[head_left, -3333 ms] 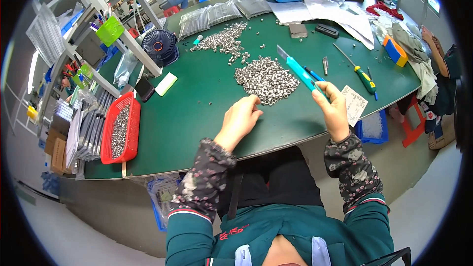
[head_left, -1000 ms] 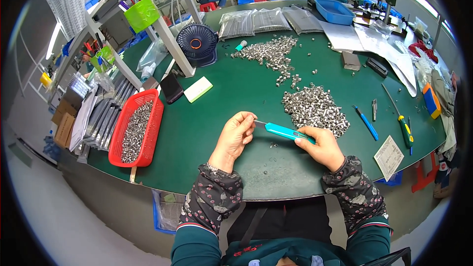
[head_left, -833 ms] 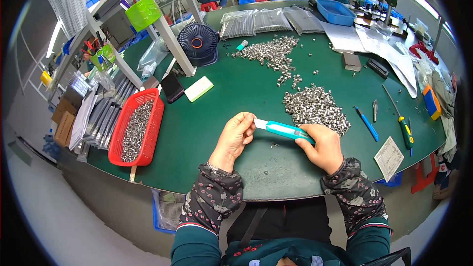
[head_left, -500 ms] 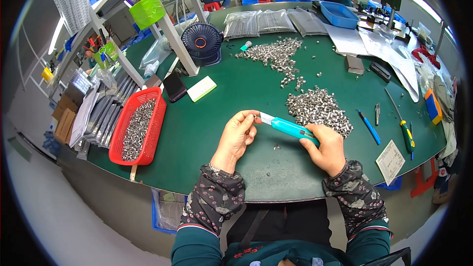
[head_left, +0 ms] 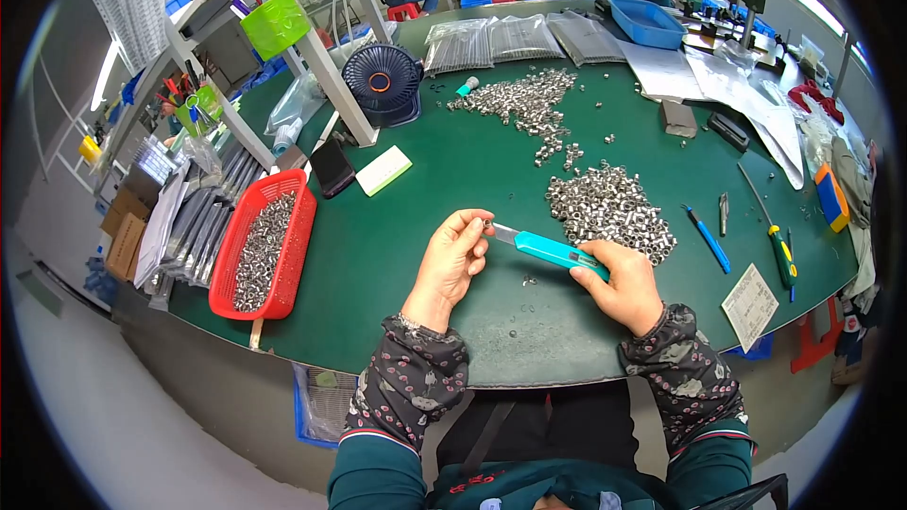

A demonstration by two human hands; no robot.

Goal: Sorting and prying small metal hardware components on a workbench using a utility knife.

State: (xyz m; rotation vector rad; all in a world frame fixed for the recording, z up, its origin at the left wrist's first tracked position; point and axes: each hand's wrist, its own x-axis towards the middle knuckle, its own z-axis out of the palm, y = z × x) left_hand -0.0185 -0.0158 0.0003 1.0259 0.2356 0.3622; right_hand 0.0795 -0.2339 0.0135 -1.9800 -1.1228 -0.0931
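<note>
My left hand (head_left: 452,263) pinches a small metal ring (head_left: 487,224) between thumb and fingertips. In my right hand (head_left: 624,285) is a turquoise utility knife (head_left: 557,252), its blade (head_left: 504,234) out and its tip at the ring. Whether the blade touches the ring's rim or its inside is too small to tell. Just beyond the knife lies a dense heap of metal rings (head_left: 612,212). A looser spread of similar metal parts (head_left: 529,99) lies farther back. Tiny scraps (head_left: 529,280) are on the green table (head_left: 425,165) below my hands.
At left stands a red basket (head_left: 307,236) of metal parts, near a phone (head_left: 333,168), a notepad (head_left: 384,170) and a fan (head_left: 381,83). A blue pen-like tool (head_left: 709,241), a screwdriver (head_left: 781,250) and a paper slip (head_left: 750,308) lie at right. Other people sit in the background.
The knife blade has turned slightly in its angle at the ring, and my right hand has shifted a little left. My left hand keeps its pinch on the ring.
</note>
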